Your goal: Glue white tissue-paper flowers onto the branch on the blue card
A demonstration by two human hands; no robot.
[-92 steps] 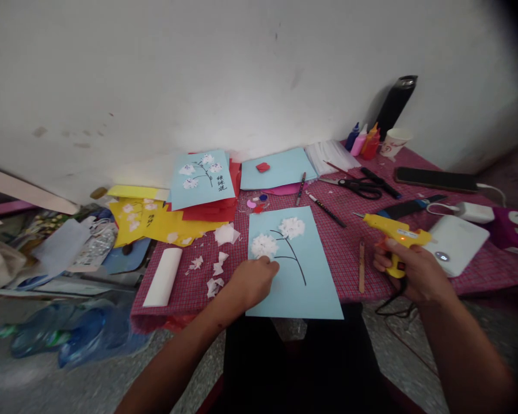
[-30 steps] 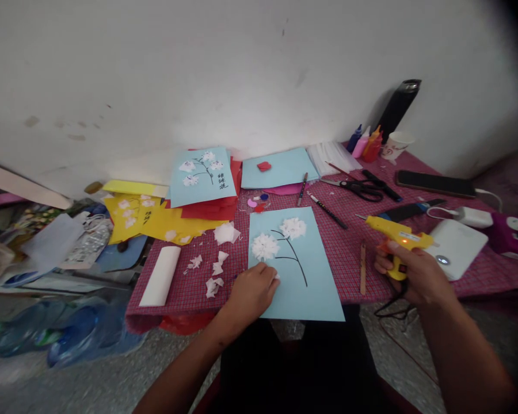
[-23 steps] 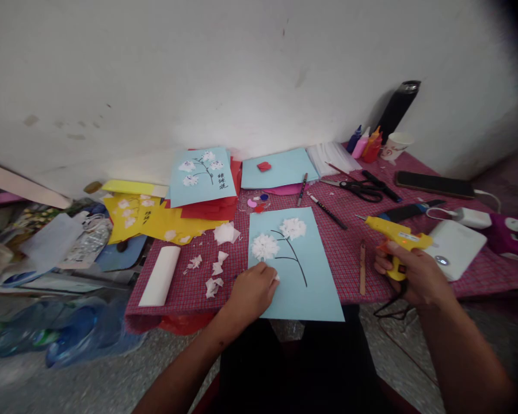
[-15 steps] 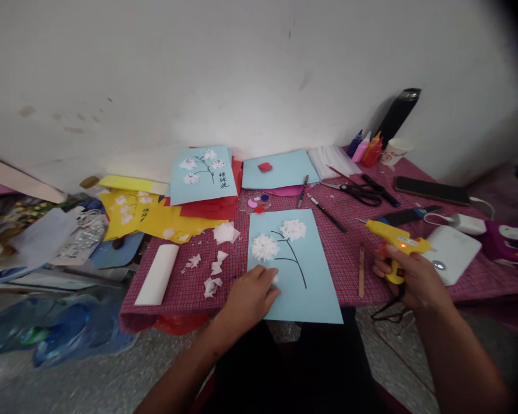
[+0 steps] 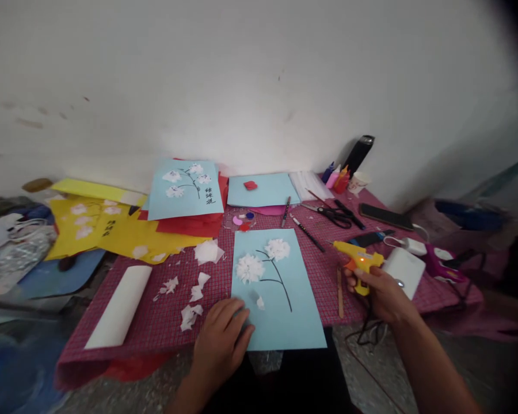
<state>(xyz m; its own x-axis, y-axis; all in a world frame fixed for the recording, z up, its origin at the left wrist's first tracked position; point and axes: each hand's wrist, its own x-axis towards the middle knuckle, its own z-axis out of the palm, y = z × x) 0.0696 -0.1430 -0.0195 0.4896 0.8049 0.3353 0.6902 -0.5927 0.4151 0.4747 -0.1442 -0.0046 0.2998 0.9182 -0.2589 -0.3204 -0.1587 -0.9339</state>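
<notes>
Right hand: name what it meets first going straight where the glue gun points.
Likely the white-tipped black pen, though the glue gun may be high enough to pass over it.

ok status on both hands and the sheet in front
Right hand: gripping yellow glue gun, right of the blue sheet. Left hand: over sheet's left edge, hiding part. On sheet: two white blossoms, small white scrap below.
</notes>
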